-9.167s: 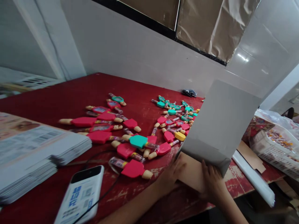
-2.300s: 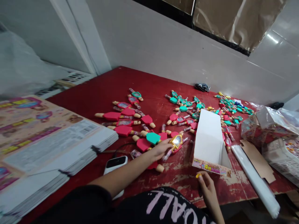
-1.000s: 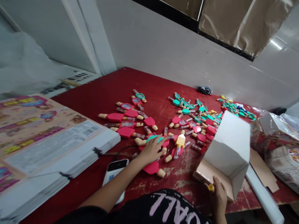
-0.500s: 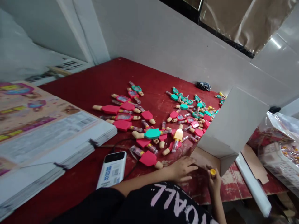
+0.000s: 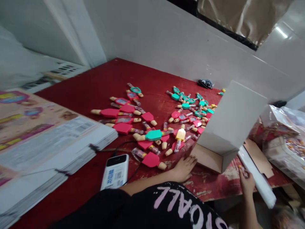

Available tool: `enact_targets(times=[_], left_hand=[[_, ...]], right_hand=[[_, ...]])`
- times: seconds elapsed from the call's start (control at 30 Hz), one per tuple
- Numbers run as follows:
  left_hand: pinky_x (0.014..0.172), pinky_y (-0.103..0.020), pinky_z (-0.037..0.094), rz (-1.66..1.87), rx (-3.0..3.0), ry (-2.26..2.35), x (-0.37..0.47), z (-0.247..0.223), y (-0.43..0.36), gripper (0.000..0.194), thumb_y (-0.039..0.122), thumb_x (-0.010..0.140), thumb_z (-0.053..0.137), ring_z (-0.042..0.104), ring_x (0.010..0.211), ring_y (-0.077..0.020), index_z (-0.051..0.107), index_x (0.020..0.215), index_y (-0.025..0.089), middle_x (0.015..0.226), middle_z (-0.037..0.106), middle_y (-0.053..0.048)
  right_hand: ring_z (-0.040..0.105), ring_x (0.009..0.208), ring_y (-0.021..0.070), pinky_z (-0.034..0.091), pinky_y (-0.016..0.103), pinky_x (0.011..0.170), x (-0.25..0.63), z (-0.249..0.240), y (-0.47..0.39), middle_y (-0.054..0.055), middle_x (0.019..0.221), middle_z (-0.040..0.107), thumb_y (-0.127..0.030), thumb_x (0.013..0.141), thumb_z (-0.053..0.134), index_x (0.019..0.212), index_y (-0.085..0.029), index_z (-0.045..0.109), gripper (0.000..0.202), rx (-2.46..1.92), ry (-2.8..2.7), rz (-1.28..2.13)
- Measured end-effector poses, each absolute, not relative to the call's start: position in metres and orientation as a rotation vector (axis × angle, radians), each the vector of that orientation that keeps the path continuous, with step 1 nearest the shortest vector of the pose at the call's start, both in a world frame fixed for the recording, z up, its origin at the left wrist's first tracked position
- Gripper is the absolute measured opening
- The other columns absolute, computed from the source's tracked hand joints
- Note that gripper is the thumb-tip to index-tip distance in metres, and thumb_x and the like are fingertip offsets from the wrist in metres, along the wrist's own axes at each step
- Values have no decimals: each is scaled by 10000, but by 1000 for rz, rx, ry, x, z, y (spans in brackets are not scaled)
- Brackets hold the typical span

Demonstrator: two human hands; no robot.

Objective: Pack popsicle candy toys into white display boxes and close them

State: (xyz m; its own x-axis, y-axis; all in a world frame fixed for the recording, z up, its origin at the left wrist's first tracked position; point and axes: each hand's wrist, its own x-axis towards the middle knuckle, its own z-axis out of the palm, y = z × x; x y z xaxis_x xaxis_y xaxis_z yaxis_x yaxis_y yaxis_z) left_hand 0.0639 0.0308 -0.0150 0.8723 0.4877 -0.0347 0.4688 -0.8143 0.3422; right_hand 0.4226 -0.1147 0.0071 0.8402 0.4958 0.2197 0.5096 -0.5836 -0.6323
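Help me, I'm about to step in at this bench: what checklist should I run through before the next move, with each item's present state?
1. Right hand free: not ok; its fingers close on a small item with a yellow-orange tip.
2. Left hand free: ok; fingers spread, nothing seen in its grip.
3. Left hand clear of the box: cannot tell; fingertips sit at its lower left edge, contact unclear.
4. Colours kept apart: not ok; a green toy lies among pink toys.
5. White roll fully on the table: not ok; its near end sticks out past the edge.
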Motion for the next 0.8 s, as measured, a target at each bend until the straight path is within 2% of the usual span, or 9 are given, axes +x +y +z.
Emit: enact_targets(times=[0.1, 0.17, 0.33, 0.43, 0.5, 0.57, 0.63, 0.7, 0.8], left_hand=[[1005, -544, 379, 52, 2713, 825, 56, -14, 31, 710, 322, 861, 549, 295, 1346, -359, 241, 1455, 86, 1485, 248, -207], [1003, -533, 382, 55, 2726, 884, 50, -17, 33, 677, 335, 879, 514, 313, 1335, -364, 256, 1456, 93, 1476, 267, -212], [1034, -479, 380, 149, 2752, 938, 45, -35, 36, 657, 400, 873, 506, 363, 1307, -334, 308, 1447, 151, 1459, 329, -172], [1050, -475, 369, 164, 2749, 948, 46, -39, 34, 651, 385, 871, 492, 347, 1319, -327, 307, 1448, 146, 1463, 326, -165], [1042, -471, 378, 169, 2733, 933, 45, -37, 33, 642, 369, 874, 483, 345, 1318, -328, 307, 1447, 141, 1460, 331, -166], [1043, -470, 378, 194, 2713, 878, 42, -32, 34, 634, 376, 874, 485, 346, 1314, -329, 323, 1439, 137, 1448, 349, -169], [1061, -473, 362, 226, 2696, 801, 37, -29, 34, 633, 392, 864, 510, 345, 1311, -328, 352, 1424, 142, 1432, 374, -163], [1073, -474, 353, 233, 2685, 742, 32, -29, 32, 665, 397, 827, 570, 353, 1305, -325, 364, 1416, 166, 1429, 383, -146], [1063, -488, 369, 183, 2675, 723, 31, -34, 27, 790, 389, 732, 683, 361, 1298, -339, 351, 1420, 186, 1431, 383, -135]], right_hand=[[578, 736, 295, 430, 402, 710, 443, 7, -110, 119, 717, 619, -719, 597, 555, 763, -162, 572, 581, -2412, -692, -10], [571, 707, 256, 429, 378, 717, 452, 1, -108, 76, 665, 602, -609, 647, 616, 710, -166, 567, 450, -2463, -685, 28], [567, 723, 158, 442, 339, 781, 452, -25, -105, 15, 745, 602, -456, 782, 647, 805, -144, 589, 318, -2491, -625, 57], [569, 730, 184, 445, 338, 763, 443, -29, -110, 41, 760, 614, -492, 732, 671, 856, -136, 611, 382, -2448, -570, 10], [575, 776, 231, 449, 350, 753, 431, -28, -115, 94, 825, 630, -563, 682, 669, 998, -100, 607, 564, -2395, -522, -77], [560, 911, 296, 444, 395, 811, 408, -26, -121, 195, 1003, 603, -637, 689, 613, 1211, -21, 499, 816, -2325, -462, -227], [506, 1046, 340, 413, 451, 896, 373, -26, -126, 283, 1167, 501, -665, 756, 520, 1342, 42, 336, 936, -2235, -439, -378], [515, 1024, 329, 430, 457, 886, 334, -28, -129, 282, 1153, 489, -648, 817, 458, 1366, 37, 305, 891, -2141, -508, -434], [563, 946, 282, 470, 423, 853, 280, -34, -125, 198, 1034, 569, -524, 850, 535, 1235, -75, 501, 592, -1962, -904, -386]])
